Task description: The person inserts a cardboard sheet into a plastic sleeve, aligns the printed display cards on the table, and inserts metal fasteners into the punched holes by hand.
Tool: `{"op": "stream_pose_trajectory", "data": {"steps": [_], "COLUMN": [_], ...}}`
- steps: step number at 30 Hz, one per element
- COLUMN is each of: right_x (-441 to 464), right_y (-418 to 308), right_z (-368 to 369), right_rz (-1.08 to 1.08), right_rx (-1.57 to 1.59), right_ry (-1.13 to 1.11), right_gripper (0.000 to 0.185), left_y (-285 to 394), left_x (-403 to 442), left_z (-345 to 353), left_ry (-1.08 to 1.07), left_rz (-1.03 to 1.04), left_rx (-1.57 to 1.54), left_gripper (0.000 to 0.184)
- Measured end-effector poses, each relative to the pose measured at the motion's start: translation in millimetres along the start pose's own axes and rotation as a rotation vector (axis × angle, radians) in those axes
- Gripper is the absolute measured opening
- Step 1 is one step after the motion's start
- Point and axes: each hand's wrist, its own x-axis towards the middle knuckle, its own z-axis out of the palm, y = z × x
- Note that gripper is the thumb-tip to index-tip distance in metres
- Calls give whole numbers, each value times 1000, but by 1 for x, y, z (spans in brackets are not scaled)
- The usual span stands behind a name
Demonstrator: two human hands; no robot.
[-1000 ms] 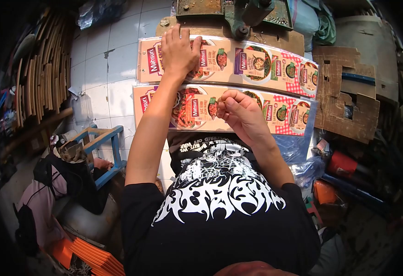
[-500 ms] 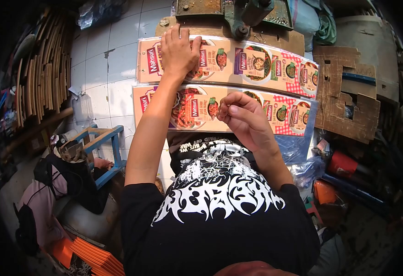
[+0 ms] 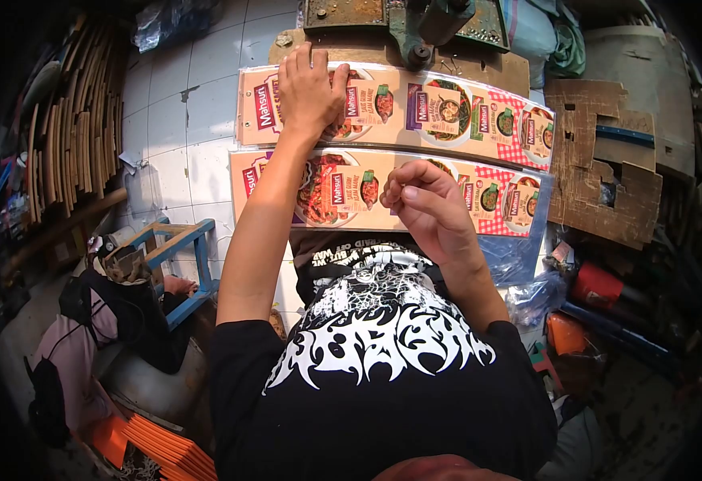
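Two long, curved printed banner strips lie one behind the other before me. My left hand rests flat on the far strip, fingers stretched out over its left part near the Mahsuri logo. Small holes show at that strip's left end. Above the near strip, my right hand is curled with thumb and fingertips pinched together. Whatever it may hold is too small to make out. Beyond the far strip stands a green metal press, its trays scattered with small metal pieces.
Worn cardboard lies at the right, with clear plastic beside the near strip. A blue stool frame stands at the left, by a seated person's leg. Stacked cardboard sheets lean at the far left.
The strips have shifted very slightly to the left. Both hands keep nearly the same place, and the right fingers have curled a little differently.
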Motion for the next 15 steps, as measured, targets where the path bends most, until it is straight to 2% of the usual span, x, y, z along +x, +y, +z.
{"op": "stream_pose_trajectory", "data": {"steps": [15], "right_x": [-3], "right_y": [3], "right_z": [3], "right_rz": [-105], "right_rx": [-133], "right_ry": [-1], "right_gripper": [19], "left_y": [0], "left_x": [0], "left_z": [0], "left_ry": [-4], "left_rz": [8], "left_rx": [12], "left_gripper": [48]}}
